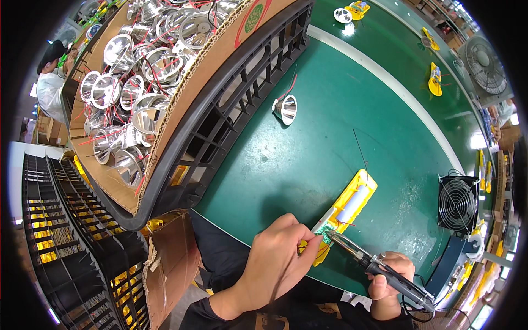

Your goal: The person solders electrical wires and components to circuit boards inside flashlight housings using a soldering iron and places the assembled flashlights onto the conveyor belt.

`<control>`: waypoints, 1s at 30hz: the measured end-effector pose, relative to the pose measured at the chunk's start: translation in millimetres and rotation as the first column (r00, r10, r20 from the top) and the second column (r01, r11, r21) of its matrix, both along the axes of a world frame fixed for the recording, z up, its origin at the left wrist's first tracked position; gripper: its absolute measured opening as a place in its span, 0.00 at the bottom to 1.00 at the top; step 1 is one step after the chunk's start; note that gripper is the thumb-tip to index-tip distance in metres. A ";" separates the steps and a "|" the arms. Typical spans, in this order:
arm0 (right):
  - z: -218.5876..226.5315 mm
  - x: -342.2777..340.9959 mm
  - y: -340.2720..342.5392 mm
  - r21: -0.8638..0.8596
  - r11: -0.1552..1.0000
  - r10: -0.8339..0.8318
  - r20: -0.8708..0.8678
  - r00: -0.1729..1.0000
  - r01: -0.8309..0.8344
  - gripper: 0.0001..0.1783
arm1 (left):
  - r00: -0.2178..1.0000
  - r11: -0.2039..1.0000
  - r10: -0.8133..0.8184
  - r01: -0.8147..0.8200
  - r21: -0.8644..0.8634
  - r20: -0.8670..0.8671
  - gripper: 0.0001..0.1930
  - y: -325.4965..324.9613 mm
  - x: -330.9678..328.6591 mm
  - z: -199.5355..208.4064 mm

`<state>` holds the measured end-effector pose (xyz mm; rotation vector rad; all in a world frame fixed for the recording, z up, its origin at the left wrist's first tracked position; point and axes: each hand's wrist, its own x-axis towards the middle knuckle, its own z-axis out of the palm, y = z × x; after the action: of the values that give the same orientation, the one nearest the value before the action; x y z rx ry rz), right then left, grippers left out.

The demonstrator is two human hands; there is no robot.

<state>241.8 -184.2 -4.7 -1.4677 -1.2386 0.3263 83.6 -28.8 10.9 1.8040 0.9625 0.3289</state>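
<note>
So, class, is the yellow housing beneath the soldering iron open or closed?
Open: in the yellow housing, the pale cylinder and green circuit board lie exposed.

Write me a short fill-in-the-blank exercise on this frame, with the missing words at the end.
1. One hand holds the soldering iron; it is the person's ____ one.
2. The iron's tip is at a circuit board coloured ____.
3. The pale cylinder lies in a housing coloured ____.
4. The lone reflector cup on the bench top has a wire coloured ____.

Missing words: right; green; yellow; red.
</note>
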 end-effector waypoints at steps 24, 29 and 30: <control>2.5 6.1 -7.1 -0.098 0.991 0.084 -0.013 0.996 -0.085 0.17 | 1.000 1.000 0.015 -0.015 -0.003 0.013 0.06 0.2 1.3 2.1; 1.6 0.6 -12.0 -0.051 0.998 -0.036 -0.039 0.999 0.034 0.17 | 1.000 1.000 0.003 -0.004 0.018 0.011 0.06 -1.0 -0.3 -0.3; 1.5 1.0 -12.4 -0.056 0.998 -0.041 -0.039 0.998 0.039 0.17 | 1.000 1.000 0.015 -0.015 0.018 0.007 0.06 -1.4 0.0 -0.7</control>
<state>242.8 -196.6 -3.1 -1.5238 -1.1747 0.3635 83.7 -30.2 10.1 1.8125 0.9713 0.3536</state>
